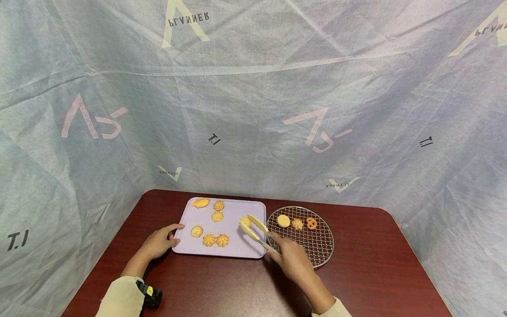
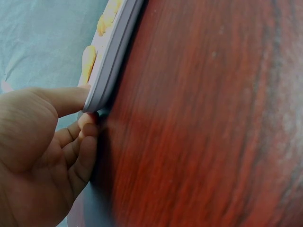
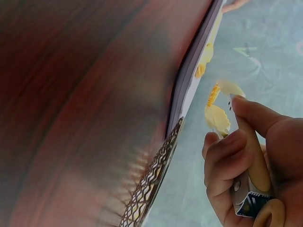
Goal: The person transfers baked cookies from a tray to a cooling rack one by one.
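Note:
My left hand [image 1: 158, 242] pinches the left edge of a pale lilac tray [image 1: 237, 209], thumb over the rim and fingers curled beneath it in the left wrist view. In my right hand [image 1: 294, 259] I grip a pair of tongs [image 3: 258, 165] with cream-coloured tips. A round cookie [image 1: 246, 221] sits between the tong tips, over the tray's right part; the right wrist view shows its ridged edge [image 3: 213, 95] there, above the tray. Several cookies lie on the tray, among them a fish-shaped one [image 1: 200, 203], a swirl [image 1: 218, 205] and flower shapes [image 1: 209, 240].
A round wire rack [image 1: 317, 248] stands right of the tray, close to its edge. On it lie a round cookie [image 1: 283, 221], a flower-shaped cookie [image 1: 297, 224] and a pretzel [image 1: 311, 223]. All stand on a dark red wooden table [image 1: 222, 281], with grey cloth [image 1: 253, 97] hung around.

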Action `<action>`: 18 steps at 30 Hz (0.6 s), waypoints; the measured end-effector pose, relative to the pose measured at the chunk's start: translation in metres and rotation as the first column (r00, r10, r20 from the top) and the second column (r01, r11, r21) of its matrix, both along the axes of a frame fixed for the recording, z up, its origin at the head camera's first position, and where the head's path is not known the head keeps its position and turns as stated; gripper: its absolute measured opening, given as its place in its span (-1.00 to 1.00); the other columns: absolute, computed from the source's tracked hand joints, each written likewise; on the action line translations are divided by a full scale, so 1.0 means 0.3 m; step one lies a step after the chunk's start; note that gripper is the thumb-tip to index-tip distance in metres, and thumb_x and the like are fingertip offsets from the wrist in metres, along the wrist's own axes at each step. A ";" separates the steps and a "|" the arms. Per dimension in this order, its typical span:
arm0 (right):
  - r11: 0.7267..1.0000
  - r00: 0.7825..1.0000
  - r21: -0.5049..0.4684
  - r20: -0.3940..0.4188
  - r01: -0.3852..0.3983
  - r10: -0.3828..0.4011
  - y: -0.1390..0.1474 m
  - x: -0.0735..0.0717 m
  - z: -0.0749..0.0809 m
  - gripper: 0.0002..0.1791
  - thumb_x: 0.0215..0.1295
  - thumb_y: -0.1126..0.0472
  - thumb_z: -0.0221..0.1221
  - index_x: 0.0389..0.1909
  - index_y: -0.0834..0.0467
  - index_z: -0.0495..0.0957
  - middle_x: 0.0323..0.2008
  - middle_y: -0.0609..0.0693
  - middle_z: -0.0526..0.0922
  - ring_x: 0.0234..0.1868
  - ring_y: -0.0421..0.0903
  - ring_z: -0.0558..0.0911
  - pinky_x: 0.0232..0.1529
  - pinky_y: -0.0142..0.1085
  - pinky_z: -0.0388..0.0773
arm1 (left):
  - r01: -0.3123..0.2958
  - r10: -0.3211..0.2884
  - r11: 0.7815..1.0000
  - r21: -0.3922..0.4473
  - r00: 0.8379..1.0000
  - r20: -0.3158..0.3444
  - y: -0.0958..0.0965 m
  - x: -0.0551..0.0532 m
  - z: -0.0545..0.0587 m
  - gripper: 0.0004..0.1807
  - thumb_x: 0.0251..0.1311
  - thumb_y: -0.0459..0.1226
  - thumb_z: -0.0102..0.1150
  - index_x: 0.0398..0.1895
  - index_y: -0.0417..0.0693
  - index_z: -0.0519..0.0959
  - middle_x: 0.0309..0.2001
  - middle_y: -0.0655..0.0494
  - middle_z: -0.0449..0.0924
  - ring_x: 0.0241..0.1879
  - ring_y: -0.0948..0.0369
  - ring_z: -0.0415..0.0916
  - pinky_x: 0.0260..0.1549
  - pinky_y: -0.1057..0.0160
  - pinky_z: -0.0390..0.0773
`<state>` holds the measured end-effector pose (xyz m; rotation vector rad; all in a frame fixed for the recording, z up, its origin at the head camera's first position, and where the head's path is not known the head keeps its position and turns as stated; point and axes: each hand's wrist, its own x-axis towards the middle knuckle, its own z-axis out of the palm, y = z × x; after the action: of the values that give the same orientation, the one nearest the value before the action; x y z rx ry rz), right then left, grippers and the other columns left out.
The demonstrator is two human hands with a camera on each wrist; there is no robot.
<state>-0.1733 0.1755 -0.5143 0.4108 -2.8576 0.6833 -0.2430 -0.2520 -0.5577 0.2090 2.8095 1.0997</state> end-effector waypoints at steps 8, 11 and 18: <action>1.000 1.000 0.002 -0.007 0.017 -0.017 0.031 0.015 0.001 -0.33 0.25 0.03 0.42 0.36 0.13 0.54 -0.17 0.18 0.76 -0.27 0.08 0.71 -0.26 -0.01 0.62 | -0.002 0.002 1.000 -0.003 1.000 0.004 -0.003 -0.001 -0.005 -0.52 0.31 -0.39 0.28 0.31 -0.15 0.55 -0.44 0.07 0.40 -0.46 0.15 0.32 -0.44 0.20 0.31; 1.000 1.000 0.010 0.002 0.027 -0.027 0.043 0.020 -0.003 -0.33 0.26 0.02 0.41 0.37 0.13 0.54 -0.15 0.18 0.75 -0.26 0.09 0.71 -0.26 -0.01 0.62 | -0.004 0.004 1.000 -0.005 1.000 0.003 -0.005 -0.004 -0.010 -0.52 0.31 -0.38 0.29 0.30 -0.14 0.55 -0.43 0.08 0.40 -0.46 0.15 0.32 -0.45 0.20 0.31; 0.999 0.999 0.004 -0.009 0.048 -0.048 0.066 0.036 0.000 -0.34 0.26 0.04 0.42 0.36 0.13 0.55 -0.11 0.18 0.76 -0.18 0.15 0.74 -0.18 0.04 0.64 | -0.014 0.014 1.000 -0.016 1.000 0.020 -0.007 -0.010 -0.015 -0.51 0.31 -0.37 0.29 0.32 -0.12 0.55 -0.43 0.08 0.40 -0.48 0.18 0.32 -0.45 0.22 0.32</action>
<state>-0.1624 0.1953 -0.5143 0.3444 -2.8505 0.6654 -0.2461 -0.2542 -0.5622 0.1756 2.8049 1.0763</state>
